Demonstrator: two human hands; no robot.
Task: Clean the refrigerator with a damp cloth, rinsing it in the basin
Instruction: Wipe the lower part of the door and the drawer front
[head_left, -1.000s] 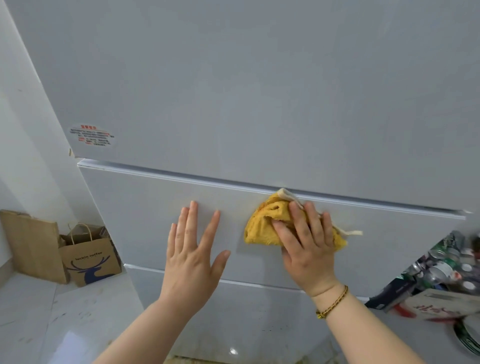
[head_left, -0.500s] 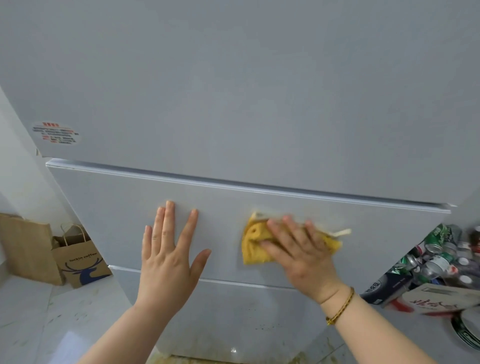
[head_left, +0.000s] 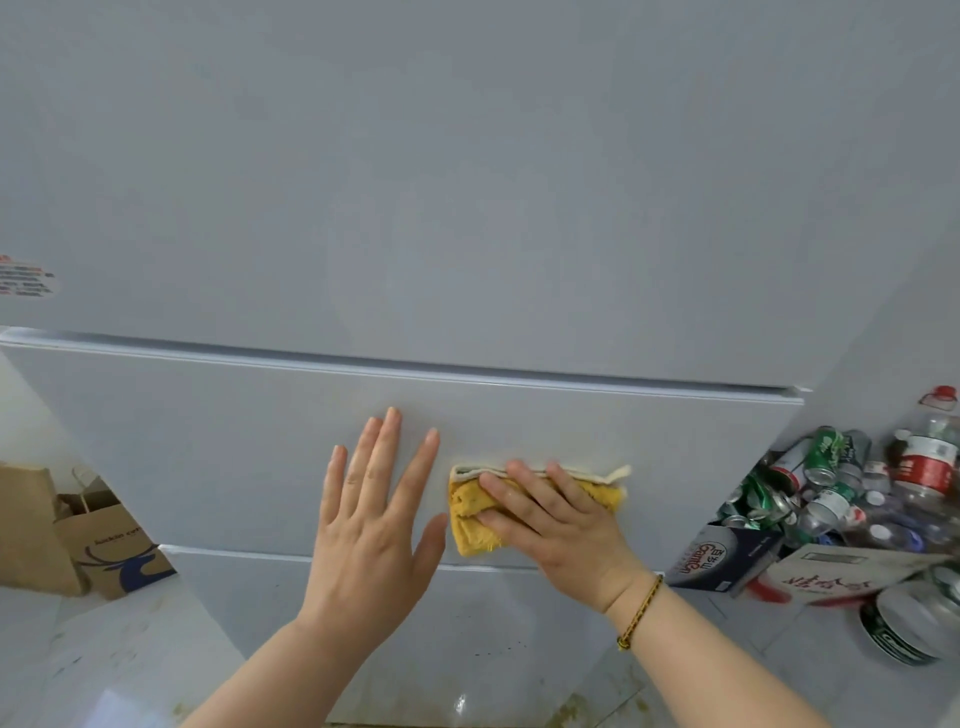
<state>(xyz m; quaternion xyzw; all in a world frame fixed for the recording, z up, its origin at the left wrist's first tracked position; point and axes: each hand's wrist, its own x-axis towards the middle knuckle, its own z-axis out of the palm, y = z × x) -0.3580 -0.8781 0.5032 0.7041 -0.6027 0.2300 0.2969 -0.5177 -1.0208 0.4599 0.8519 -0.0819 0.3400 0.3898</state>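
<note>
A pale grey refrigerator (head_left: 467, 208) fills the view, with a large upper door and a narrower middle drawer front (head_left: 208, 457) below it. My right hand (head_left: 561, 525) presses a folded yellow cloth (head_left: 472, 525) with a white edge flat against the middle drawer front, low on its right half. My left hand (head_left: 374, 525) lies flat on the same panel just left of the cloth, fingers spread, holding nothing. No basin is in view.
Brown paper bags (head_left: 104, 545) stand on the white floor at the left. A heap of cans and plastic bottles (head_left: 841, 488) and a dark carton (head_left: 722, 561) lie at the right. A label sticker (head_left: 23, 275) sits at the upper door's left edge. The lower panel (head_left: 467, 649) shows dirty marks.
My right hand has slid the cloth down from the seam under the upper door to the lower part of the drawer front. The view has shifted right.
</note>
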